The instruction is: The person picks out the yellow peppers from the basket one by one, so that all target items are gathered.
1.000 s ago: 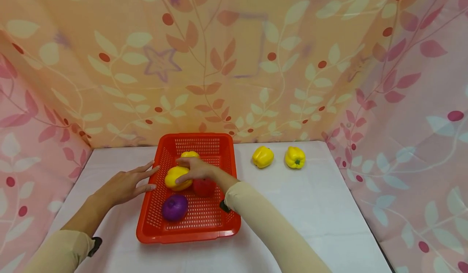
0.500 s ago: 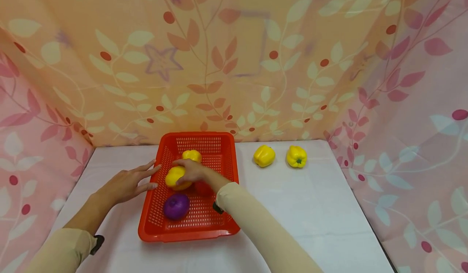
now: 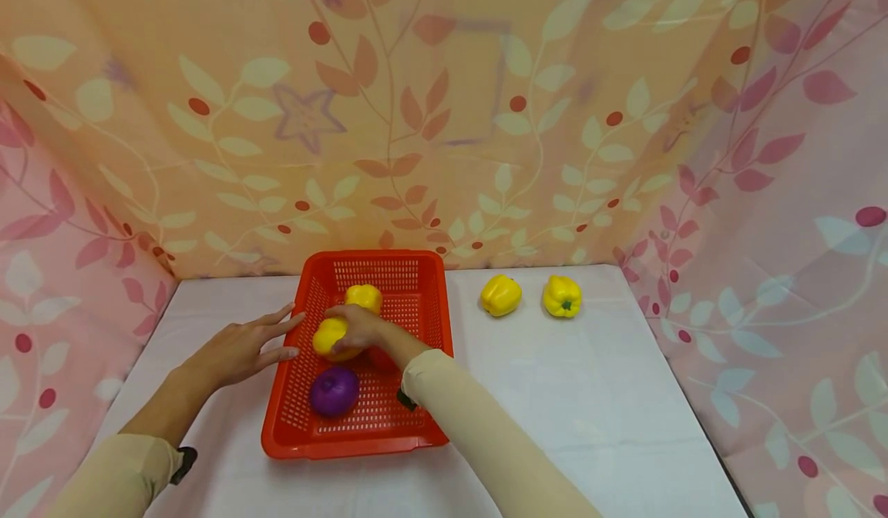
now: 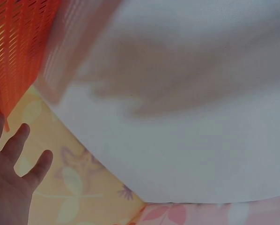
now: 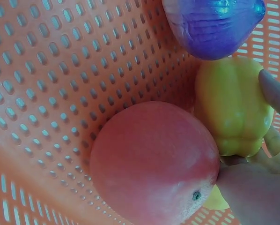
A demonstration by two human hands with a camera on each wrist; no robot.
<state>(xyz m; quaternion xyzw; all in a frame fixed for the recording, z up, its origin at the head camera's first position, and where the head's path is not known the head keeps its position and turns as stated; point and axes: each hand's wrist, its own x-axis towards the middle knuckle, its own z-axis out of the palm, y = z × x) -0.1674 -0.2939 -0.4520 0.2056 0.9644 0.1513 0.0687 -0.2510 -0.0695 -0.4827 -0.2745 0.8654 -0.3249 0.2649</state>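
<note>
In the head view my right hand point(image 3: 361, 327) reaches into a red plastic basket point(image 3: 347, 451) and grips a yellow bell pepper point(image 3: 328, 339). From the right wrist, the thumb lies on one side of that bell pepper point(image 5: 233, 105), with fingers behind it. A round red fruit or vegetable point(image 5: 151, 159) sits beside it, mostly hidden by the hand in the head view. Another yellow bell pepper point(image 3: 365, 296) lies farther back, and a purple onion point(image 3: 334, 391) nearer the front. My left hand point(image 3: 236, 352) has its fingers spread at the basket's left rim, holding nothing.
Two more yellow bell peppers, one on its side point(image 3: 501, 296) and one with its green stem showing point(image 3: 563, 297), lie right of the basket on the white-covered table point(image 3: 590, 410). Patterned cloth point(image 3: 444, 156) walls the back and both sides.
My right hand has shifted very slightly over the bell pepper it grips, with the forearm drawn a bit leftward. My left hand stays at the basket's rim.
</note>
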